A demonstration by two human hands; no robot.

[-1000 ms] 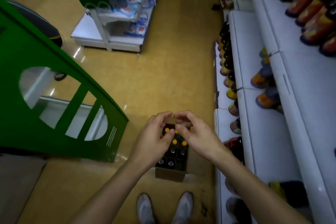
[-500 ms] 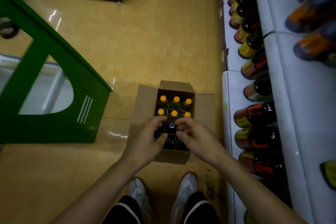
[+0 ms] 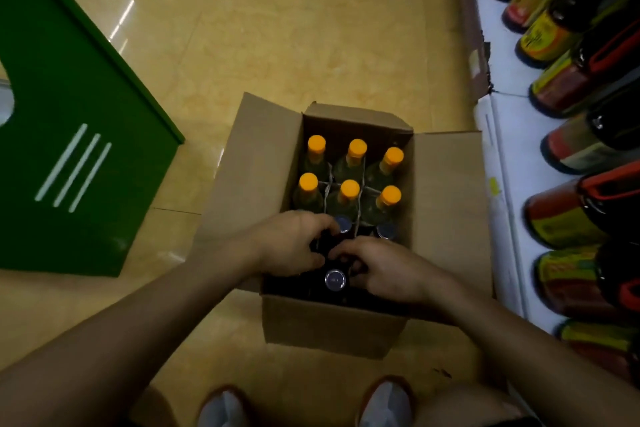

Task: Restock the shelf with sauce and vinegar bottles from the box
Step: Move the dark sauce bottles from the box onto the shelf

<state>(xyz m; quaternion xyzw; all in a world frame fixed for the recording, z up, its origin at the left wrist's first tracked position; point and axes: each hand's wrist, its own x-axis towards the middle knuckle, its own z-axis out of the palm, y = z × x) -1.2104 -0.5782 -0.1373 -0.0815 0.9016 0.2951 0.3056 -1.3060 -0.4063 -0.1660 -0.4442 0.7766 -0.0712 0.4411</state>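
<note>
Tan floor: L hand, R hand grip dark btls in box.

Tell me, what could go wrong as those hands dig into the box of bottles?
1. Both the left hand and right hand crowd the same dark bottles; a cramped grip might slip and drop one onto the hard floor.
2. The bottles sit tight between cardboard dividers in the box; lifting one could snag a divider and jostle the orange-capped bottles.
</note>
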